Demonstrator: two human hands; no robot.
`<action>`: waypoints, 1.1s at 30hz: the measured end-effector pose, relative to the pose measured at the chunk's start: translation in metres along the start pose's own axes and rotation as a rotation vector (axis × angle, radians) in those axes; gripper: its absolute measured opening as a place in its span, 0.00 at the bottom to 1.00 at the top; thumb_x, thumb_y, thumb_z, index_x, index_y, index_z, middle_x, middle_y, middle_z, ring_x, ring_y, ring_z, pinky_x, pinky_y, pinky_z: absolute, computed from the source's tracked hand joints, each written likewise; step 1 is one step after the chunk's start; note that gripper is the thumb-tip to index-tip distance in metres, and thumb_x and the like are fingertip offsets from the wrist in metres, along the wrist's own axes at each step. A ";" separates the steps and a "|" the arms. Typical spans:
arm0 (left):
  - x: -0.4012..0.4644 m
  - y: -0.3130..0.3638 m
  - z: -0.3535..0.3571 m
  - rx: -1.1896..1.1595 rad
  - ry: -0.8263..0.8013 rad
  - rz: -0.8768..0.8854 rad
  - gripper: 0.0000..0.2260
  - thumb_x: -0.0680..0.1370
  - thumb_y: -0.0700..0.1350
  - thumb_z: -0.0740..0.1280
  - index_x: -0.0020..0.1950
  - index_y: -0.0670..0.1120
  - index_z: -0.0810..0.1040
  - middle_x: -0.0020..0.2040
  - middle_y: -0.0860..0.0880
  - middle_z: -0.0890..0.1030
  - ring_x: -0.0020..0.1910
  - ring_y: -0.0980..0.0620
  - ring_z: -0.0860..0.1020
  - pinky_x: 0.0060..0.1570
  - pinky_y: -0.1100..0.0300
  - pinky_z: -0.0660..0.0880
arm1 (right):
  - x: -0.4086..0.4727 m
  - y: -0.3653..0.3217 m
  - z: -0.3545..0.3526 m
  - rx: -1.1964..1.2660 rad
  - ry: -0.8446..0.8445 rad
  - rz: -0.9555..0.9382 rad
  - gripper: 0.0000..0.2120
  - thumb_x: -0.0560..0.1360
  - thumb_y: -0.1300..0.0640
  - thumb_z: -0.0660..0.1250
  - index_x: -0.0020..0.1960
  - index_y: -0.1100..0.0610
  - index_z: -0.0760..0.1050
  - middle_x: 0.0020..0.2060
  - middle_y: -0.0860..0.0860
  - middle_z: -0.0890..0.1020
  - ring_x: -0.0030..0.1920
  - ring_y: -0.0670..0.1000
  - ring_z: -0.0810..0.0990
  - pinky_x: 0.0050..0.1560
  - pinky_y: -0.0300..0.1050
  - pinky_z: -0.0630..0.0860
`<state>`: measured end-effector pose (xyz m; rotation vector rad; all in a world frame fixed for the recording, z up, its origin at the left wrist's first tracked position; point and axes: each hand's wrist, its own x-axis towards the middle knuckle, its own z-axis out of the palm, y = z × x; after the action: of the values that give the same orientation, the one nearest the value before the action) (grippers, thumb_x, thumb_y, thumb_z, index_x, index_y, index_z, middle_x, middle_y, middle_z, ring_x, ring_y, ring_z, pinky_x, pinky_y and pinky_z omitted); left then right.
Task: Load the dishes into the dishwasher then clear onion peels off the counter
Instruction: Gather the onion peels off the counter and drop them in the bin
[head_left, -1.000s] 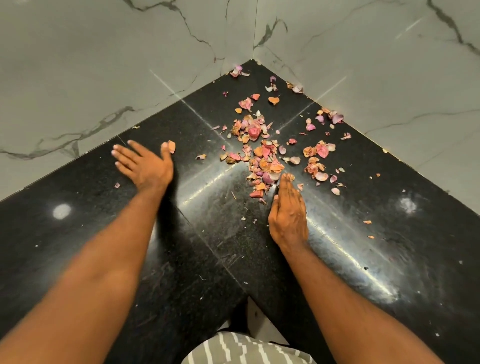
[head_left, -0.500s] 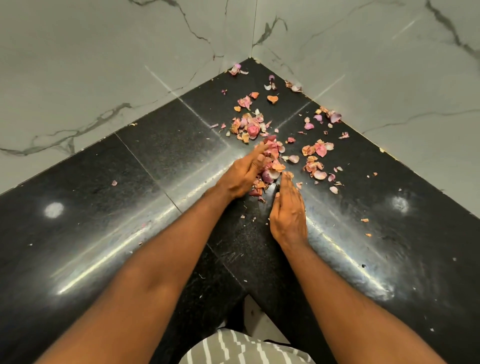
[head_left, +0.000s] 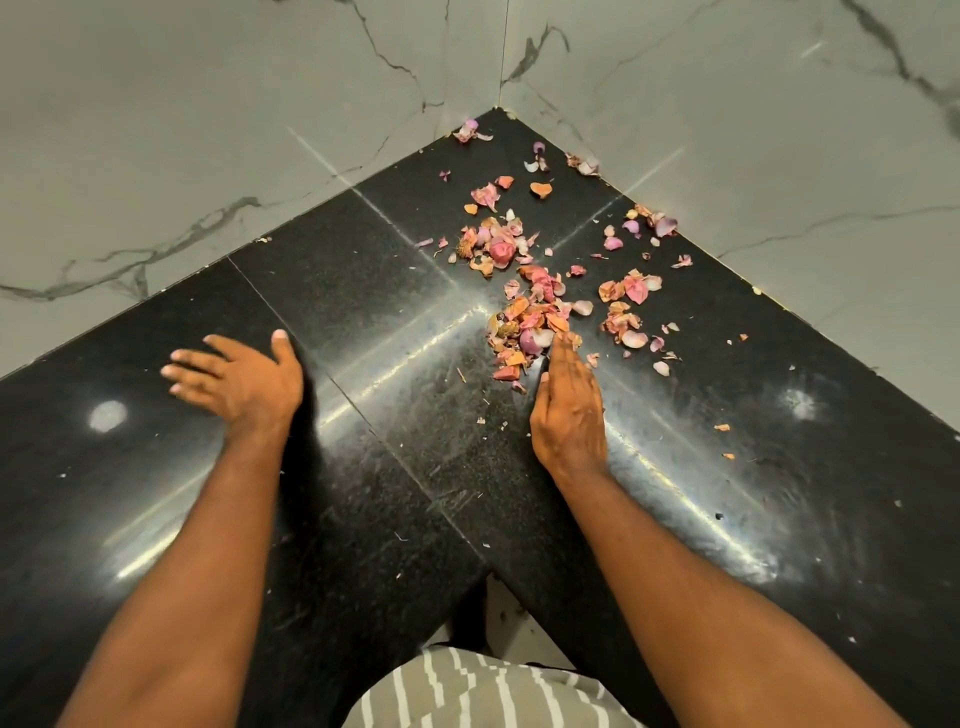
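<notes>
The right hand (head_left: 569, 410) is set on edge on the black granite counter (head_left: 363, 467), fingers straight and pressed together, nothing grasped; its fingertips (head_left: 563, 345) touch the near end of the main heap of onion peels (head_left: 530, 322). Held so, it appears to serve as a wall against which peels can be swept. The left hand (head_left: 236, 382) is held well apart at about nine o'clock from the right, fingers spread and relaxed, empty and slightly blurred; whether it touches the counter cannot be told. It is judged to be placed for an inward sweep toward the heap.

From the right hand's fingertips outward, the heap lies at twelve o'clock, with a second clump (head_left: 493, 244) further on. A smaller cluster (head_left: 626, 306) lies at about two o'clock, untouched by either hand. Scattered bits (head_left: 540, 189) run on toward the corner where the marble walls (head_left: 208, 130) meet, some lying against the wall foot at one o'clock (head_left: 657, 221).

No dishwasher or dishes are in view. The clearing is judged to be at the gathering stage, with many peels not yet collected.
</notes>
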<state>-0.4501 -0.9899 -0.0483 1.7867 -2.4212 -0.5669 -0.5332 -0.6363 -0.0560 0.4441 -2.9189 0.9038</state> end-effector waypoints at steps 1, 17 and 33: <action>-0.005 0.008 0.004 -0.031 -0.008 0.090 0.38 0.83 0.62 0.56 0.82 0.35 0.55 0.80 0.26 0.49 0.81 0.28 0.45 0.79 0.34 0.42 | 0.000 0.000 0.001 -0.007 -0.001 0.000 0.26 0.87 0.56 0.52 0.84 0.57 0.54 0.82 0.55 0.61 0.82 0.52 0.59 0.83 0.50 0.53; -0.034 0.026 0.012 -0.073 0.080 -0.004 0.48 0.78 0.69 0.57 0.83 0.34 0.47 0.80 0.26 0.43 0.81 0.28 0.40 0.77 0.31 0.38 | -0.004 0.002 0.000 0.079 0.042 -0.004 0.25 0.87 0.58 0.54 0.83 0.57 0.58 0.81 0.54 0.64 0.81 0.51 0.61 0.82 0.53 0.57; -0.085 0.084 0.036 -0.323 0.025 0.460 0.32 0.83 0.61 0.56 0.81 0.43 0.63 0.83 0.36 0.56 0.82 0.40 0.54 0.80 0.44 0.50 | -0.007 0.002 -0.002 0.110 0.073 0.007 0.26 0.86 0.57 0.53 0.83 0.57 0.59 0.81 0.54 0.65 0.81 0.51 0.62 0.82 0.52 0.58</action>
<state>-0.5096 -0.8805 -0.0399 1.0622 -2.4303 -0.8111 -0.5273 -0.6322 -0.0563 0.3986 -2.8164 1.0625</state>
